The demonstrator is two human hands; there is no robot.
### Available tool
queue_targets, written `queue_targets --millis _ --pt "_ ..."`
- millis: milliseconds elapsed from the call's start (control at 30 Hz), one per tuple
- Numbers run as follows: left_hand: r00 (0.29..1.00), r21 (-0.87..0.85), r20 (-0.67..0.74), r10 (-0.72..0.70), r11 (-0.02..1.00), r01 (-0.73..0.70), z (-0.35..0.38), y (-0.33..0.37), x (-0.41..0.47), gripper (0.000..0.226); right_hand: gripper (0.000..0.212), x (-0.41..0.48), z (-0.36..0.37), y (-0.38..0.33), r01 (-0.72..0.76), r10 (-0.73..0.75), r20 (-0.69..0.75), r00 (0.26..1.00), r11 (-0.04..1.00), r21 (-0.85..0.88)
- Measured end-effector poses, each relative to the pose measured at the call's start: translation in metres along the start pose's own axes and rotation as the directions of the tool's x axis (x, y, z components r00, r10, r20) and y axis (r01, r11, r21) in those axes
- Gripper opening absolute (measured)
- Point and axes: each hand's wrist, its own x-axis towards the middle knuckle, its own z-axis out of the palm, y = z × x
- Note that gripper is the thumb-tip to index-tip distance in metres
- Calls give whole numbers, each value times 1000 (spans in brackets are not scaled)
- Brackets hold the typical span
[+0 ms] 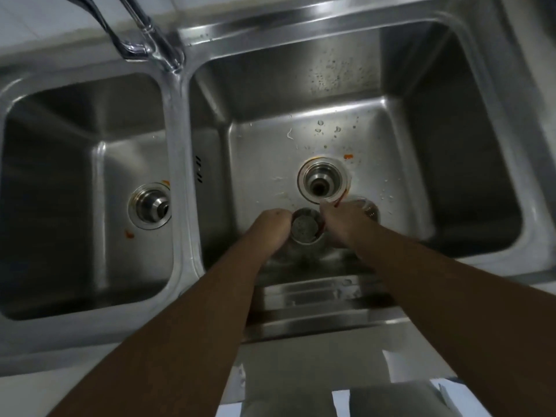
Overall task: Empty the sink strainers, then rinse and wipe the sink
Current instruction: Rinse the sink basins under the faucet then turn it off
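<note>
Down in the scrap-flecked right basin (421, 152), gripping the strainer (305, 227) with curled left hand (270, 227); right hand (340, 222) touching it, grip unclear.

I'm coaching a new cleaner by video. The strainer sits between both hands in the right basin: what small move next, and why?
Probably lift the strainer out level, to empty it elsewhere. The left hand curls against its rim, the right hand is beside it; the drain stands open and orange scraps lie on the basin floor, so rinsing can wait.
</note>
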Motion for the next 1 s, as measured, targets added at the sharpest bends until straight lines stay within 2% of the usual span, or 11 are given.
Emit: queue_targets --millis 100,233,300,400,467,567,667,733,800,867,1000 --pt "999 283 43 2 959 -14 6 -1 2 27 37 4 1 3 50 -34 117 993 989 -136" --pt "1000 239 21 -2 971 -3 2 1 -21 28 45 -7 -5 -4 98 -82 161 984 990 -99" --pt "998 116 -54 13 993 -7 5 11 -39 43 49 -17 -19 -7 127 -125 53 991 992 -25" --pt "970 75 -148 191 981 -182 17 48 -62 47 40 -34 -59 -2 266 -227 -193 954 941 207" --pt "929 72 -165 332 943 -324 31 85 -74 45 30 -45 -99 5 389 -292 -344 893 884 259" --pt "850 71 -178 496 868 -492 58 147 -87 49 23 -61 -166 18 568 -348 -576 740 781 258" --pt "777 229 -169 606 791 -567 90 209 -89 56 19 -66 -230 39 685 -328 -733 596 683 251" --pt "719 330 -105 688 706 -627 113 244 -88 61 23 -63 -266 53 735 -365 -798 479 664 138" --pt "684 468 -14 730 609 -640 135 272 -82 69 26 -54 -296 68 718 -439 -835 331 692 -79" --pt "697 581 91 711 530 -617 155 291 -73 78 27 -39 -319 82 659 -490 -829 269 721 -213" --pt "795 699 179 579 494 -517 181 302 -55 89 26 -9 -346 103 566 -580 -767 274 742 -359"
